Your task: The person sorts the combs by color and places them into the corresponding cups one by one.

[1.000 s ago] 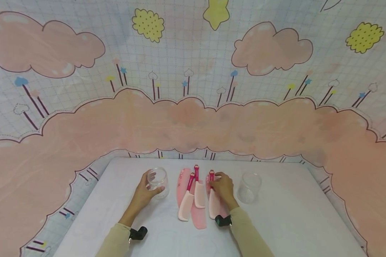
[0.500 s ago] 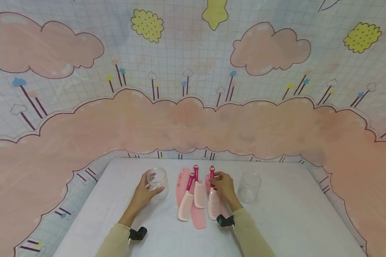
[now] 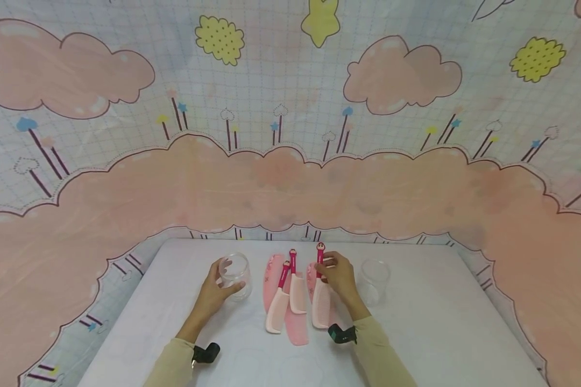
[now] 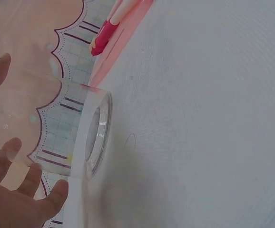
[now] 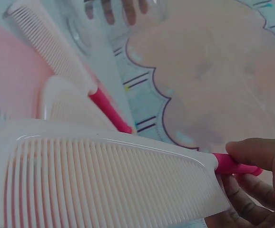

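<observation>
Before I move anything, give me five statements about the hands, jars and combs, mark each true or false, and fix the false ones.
1. The right hand holds a comb by its red handle. True.
2. The left hand holds the left jar. True.
3. In the head view, both jars stand right of the combs. False: only the right jar does; the other is left of them.
4. The left jar contains a comb. False: no comb is in it.
5. In the head view, two other red-handled combs lie between the left jar and the held comb. True.
</observation>
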The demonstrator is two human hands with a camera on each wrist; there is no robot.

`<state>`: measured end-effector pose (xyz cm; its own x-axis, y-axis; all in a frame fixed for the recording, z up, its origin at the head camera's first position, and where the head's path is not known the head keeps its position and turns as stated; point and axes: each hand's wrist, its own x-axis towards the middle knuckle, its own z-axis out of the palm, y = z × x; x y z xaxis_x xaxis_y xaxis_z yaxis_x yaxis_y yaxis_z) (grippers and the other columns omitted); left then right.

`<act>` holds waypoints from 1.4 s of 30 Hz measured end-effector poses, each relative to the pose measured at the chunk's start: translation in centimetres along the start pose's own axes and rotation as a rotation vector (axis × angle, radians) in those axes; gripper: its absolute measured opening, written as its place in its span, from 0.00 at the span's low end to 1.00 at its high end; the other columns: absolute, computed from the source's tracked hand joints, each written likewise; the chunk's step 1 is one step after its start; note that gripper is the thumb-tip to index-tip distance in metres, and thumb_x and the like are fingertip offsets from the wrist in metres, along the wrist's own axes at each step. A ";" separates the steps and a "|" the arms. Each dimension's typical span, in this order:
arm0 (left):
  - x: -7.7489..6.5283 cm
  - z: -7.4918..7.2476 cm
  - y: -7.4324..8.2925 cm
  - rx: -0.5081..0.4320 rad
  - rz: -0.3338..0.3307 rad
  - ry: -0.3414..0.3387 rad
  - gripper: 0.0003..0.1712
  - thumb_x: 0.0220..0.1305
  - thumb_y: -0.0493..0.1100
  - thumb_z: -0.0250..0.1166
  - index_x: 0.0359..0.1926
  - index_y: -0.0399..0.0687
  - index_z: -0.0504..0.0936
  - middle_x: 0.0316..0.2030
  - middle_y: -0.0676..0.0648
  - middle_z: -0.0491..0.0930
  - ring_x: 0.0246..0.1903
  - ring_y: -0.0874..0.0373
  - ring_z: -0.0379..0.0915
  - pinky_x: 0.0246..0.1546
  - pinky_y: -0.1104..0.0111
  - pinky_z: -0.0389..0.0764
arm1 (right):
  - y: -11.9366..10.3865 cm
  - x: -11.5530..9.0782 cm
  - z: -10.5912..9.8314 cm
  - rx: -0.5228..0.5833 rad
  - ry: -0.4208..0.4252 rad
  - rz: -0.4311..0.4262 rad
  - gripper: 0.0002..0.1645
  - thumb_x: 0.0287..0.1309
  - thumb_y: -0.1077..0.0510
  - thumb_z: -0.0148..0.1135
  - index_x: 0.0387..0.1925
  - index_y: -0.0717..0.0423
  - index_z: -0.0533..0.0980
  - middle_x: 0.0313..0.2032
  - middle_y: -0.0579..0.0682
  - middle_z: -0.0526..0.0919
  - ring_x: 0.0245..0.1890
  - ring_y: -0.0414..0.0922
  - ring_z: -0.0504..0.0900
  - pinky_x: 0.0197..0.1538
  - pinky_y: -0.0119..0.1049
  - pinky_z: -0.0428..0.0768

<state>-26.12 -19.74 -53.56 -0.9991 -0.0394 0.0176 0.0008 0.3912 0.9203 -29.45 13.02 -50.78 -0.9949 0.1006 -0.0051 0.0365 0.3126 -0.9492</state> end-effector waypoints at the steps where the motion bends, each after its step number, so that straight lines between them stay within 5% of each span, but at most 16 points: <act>1: 0.0 0.0 0.0 0.002 -0.001 0.001 0.54 0.54 0.50 0.75 0.74 0.49 0.52 0.73 0.42 0.61 0.76 0.42 0.48 0.74 0.47 0.58 | -0.2 0.0 -0.1 0.011 0.000 -0.010 0.19 0.57 0.60 0.68 0.50 0.60 0.76 0.39 0.59 0.85 0.28 0.43 0.85 0.33 0.37 0.88; 21: -0.1 0.3 0.4 0.005 -0.016 -0.009 0.54 0.55 0.51 0.74 0.74 0.49 0.51 0.73 0.43 0.62 0.72 0.36 0.53 0.73 0.47 0.59 | -5.2 -1.5 -1.8 0.093 0.051 -0.124 0.22 0.57 0.56 0.70 0.52 0.55 0.74 0.42 0.58 0.84 0.33 0.46 0.87 0.36 0.37 0.88; 42: -0.2 0.2 0.2 0.013 -0.005 -0.014 0.54 0.56 0.51 0.74 0.74 0.50 0.50 0.72 0.43 0.62 0.72 0.35 0.54 0.73 0.47 0.59 | -8.6 -2.3 -0.9 0.258 0.074 -0.309 0.21 0.55 0.62 0.70 0.50 0.60 0.74 0.43 0.60 0.81 0.34 0.40 0.84 0.33 0.34 0.87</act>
<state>-25.97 -19.44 -53.47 -0.9996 -0.0288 0.0078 -0.0045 0.4030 0.9152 -27.39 10.96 -42.26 -0.9455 0.1099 0.3064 -0.2972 0.0925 -0.9503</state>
